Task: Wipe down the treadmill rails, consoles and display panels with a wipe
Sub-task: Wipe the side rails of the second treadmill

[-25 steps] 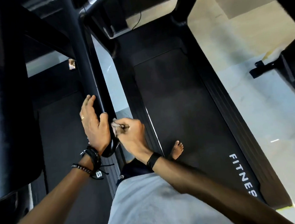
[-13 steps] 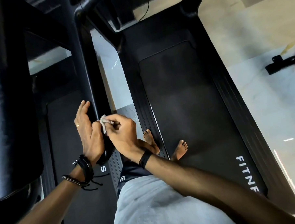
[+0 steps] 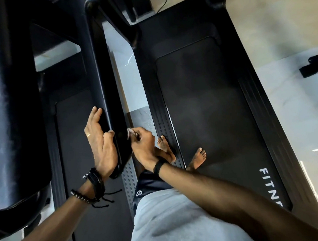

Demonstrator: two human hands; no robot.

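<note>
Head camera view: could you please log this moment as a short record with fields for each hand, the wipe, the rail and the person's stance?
left hand: fingers straight, resting flat against the left side of the rail
right hand: pinches the wipe, pressing it to the rail's right side
wipe: small, pale, mostly hidden by fingers
rail: black handrail, near end between both hands
stance: barefoot on the treadmill deck
</note>
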